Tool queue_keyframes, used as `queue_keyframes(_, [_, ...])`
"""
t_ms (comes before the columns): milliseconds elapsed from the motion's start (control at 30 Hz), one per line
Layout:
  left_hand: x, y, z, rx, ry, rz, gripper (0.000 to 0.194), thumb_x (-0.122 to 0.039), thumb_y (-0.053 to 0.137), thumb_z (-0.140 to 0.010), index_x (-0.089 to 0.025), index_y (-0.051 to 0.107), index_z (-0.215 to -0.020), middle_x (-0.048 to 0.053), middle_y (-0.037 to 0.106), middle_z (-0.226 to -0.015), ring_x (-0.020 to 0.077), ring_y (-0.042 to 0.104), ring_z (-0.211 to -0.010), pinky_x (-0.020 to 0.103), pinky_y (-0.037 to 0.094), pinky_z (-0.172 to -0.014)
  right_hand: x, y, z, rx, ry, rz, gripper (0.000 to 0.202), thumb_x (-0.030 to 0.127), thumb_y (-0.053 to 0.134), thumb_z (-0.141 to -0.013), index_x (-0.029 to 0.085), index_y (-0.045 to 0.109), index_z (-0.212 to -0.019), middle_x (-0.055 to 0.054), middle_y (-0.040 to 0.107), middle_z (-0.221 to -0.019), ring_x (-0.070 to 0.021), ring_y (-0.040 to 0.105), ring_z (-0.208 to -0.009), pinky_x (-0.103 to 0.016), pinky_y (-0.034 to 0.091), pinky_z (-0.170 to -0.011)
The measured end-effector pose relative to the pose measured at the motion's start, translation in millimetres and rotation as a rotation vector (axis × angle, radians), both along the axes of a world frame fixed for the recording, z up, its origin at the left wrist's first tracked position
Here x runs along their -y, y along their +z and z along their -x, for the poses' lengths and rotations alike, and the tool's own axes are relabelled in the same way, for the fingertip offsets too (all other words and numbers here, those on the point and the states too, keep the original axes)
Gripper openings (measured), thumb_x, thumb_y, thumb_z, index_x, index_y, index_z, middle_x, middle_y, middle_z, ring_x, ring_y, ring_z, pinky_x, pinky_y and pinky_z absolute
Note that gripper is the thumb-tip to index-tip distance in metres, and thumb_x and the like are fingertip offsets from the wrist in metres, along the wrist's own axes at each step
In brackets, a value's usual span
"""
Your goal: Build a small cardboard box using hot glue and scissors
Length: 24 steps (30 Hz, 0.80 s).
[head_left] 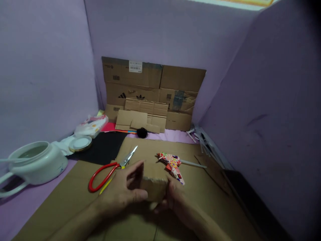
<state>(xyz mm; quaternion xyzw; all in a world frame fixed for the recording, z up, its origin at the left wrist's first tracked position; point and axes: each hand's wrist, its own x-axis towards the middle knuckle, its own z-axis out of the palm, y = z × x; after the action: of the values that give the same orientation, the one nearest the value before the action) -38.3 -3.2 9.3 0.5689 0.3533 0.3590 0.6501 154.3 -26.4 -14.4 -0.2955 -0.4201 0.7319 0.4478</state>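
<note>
Between my hands is a small boxy cardboard piece (155, 190), held above the cardboard sheet (200, 207) that covers the work surface. My left hand (122, 189) is curved around its left side, with the thumb against the near face. On the right side, my right hand (173, 195) grips the piece, some of its fingers hidden beneath and behind it. Red-handled scissors (102, 179) lie to the left with their blades pointing away, and a yellow pencil-like stick (105, 186) lies by them. A flower-patterned glue gun (172, 164) with a glue stick in its back rests beyond my right hand.
A white teapot-like pot (40, 169), a round lid (80, 143) and black sheet (100, 147) are at left. Flattened cardboard (180, 78) leans on the back wall, black yarn (142, 133) before it. Clear sticks (208, 140) and a dark tray-like object (250, 197) line the right.
</note>
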Motion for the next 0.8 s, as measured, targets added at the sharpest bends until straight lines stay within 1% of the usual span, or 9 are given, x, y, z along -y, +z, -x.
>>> queue_keyframes(100, [-4.7,5.9,-2.9,0.110,-0.054,0.010,0.067,-0.032,0.076,-0.069,-0.020,0.051,-0.130,0.010,0.058,-0.133,0.0321,0.052,-0.123,0.043,0.042,-0.103,-0.2,3.7,-1.4,0.067,-0.091,-0.195,0.084,0.050,0.084,-0.057,0.024,0.051,-0.130,-0.010,0.062,-0.125,-0.0281,0.061,-0.111,-0.035,0.053,-0.084])
queue_keyframes(167, [-5.6,5.4,-6.5,0.157,-0.104,0.005,0.067,-0.037,0.078,-0.069,-0.018,0.052,-0.128,0.012,0.059,-0.131,0.0334,0.053,-0.122,0.044,0.043,-0.102,-0.9,6.7,-1.3,0.125,-0.157,-0.251,0.080,0.045,0.085,-0.057,0.024,0.053,-0.128,-0.009,0.064,-0.123,-0.0284,0.059,-0.114,-0.037,0.048,-0.094])
queue_keyframes(233, [-4.1,-0.1,-10.4,0.166,-0.105,0.002,0.077,-0.042,0.081,-0.064,-0.017,0.049,-0.130,0.015,0.056,-0.134,0.0346,0.051,-0.124,0.045,0.042,-0.103,-1.9,8.3,-1.2,0.203,-0.199,-0.266,0.069,0.040,0.085,-0.059,0.023,0.058,-0.121,-0.008,0.068,-0.117,-0.0286,0.062,-0.109,-0.038,0.049,-0.091])
queue_keyframes(367, [2.5,-14.2,-13.0,0.062,0.028,-0.014,0.099,-0.048,0.083,-0.057,-0.015,0.036,-0.138,0.018,0.050,-0.139,0.0349,0.048,-0.127,0.045,0.039,-0.106,-1.7,6.7,-1.0,0.227,-0.203,-0.271,0.061,0.033,0.083,-0.063,0.021,0.061,-0.119,-0.008,0.071,-0.113,-0.0298,0.065,-0.104,-0.038,0.051,-0.087])
queue_keyframes(433, [5.8,-16.5,-11.9,-0.005,0.075,-0.044,0.100,-0.049,0.081,-0.060,-0.015,0.032,-0.140,0.019,0.048,-0.140,0.0350,0.048,-0.127,0.045,0.040,-0.105,-0.2,5.5,-0.1,0.205,-0.212,-0.296,0.059,0.030,0.082,-0.065,0.021,0.061,-0.119,-0.008,0.070,-0.115,-0.0300,0.064,-0.106,-0.038,0.051,-0.088])
queue_keyframes(533, [8.2,-14.4,-9.9,-0.082,0.083,-0.085,0.093,-0.047,0.078,-0.065,-0.015,0.032,-0.140,0.017,0.050,-0.140,0.0353,0.048,-0.127,0.043,0.042,-0.104,1.6,5.4,1.7,0.218,-0.234,-0.343,0.056,0.027,0.080,-0.067,0.021,0.060,-0.118,-0.008,0.069,-0.116,-0.0298,0.064,-0.107,-0.038,0.050,-0.089])
queue_keyframes(633, [4.8,-12.1,-9.1,-0.094,0.071,-0.104,0.091,-0.043,0.076,-0.069,-0.013,0.031,-0.141,0.018,0.051,-0.138,0.0344,0.049,-0.127,0.042,0.043,-0.104,-0.5,6.4,1.7,0.218,-0.249,-0.337,0.054,0.031,0.079,-0.068,0.020,0.059,-0.117,-0.009,0.069,-0.116,-0.0298,0.064,-0.107,-0.038,0.050,-0.089])
queue_keyframes(767, [-6.1,-11.1,-9.2,-0.022,-0.001,-0.015,0.100,-0.043,0.074,-0.069,-0.011,0.019,-0.146,0.020,0.048,-0.140,0.0339,0.049,-0.126,0.044,0.042,-0.103,-7.6,4.9,-0.4,0.225,-0.246,-0.180,0.052,0.044,0.078,-0.065,0.015,0.064,-0.107,-0.012,0.073,-0.107,-0.0312,0.066,-0.100,-0.041,0.051,-0.086])
queue_keyframes(800, [-8.1,-10.3,-9.2,-0.024,-0.007,0.021,0.100,-0.040,0.075,-0.068,-0.010,0.020,-0.146,0.020,0.049,-0.140,0.0339,0.050,-0.126,0.044,0.042,-0.103,-8.8,3.9,-0.6,0.241,-0.246,-0.146,0.053,0.045,0.078,-0.064,0.015,0.065,-0.104,-0.013,0.073,-0.105,-0.0311,0.067,-0.098,-0.042,0.051,-0.085])
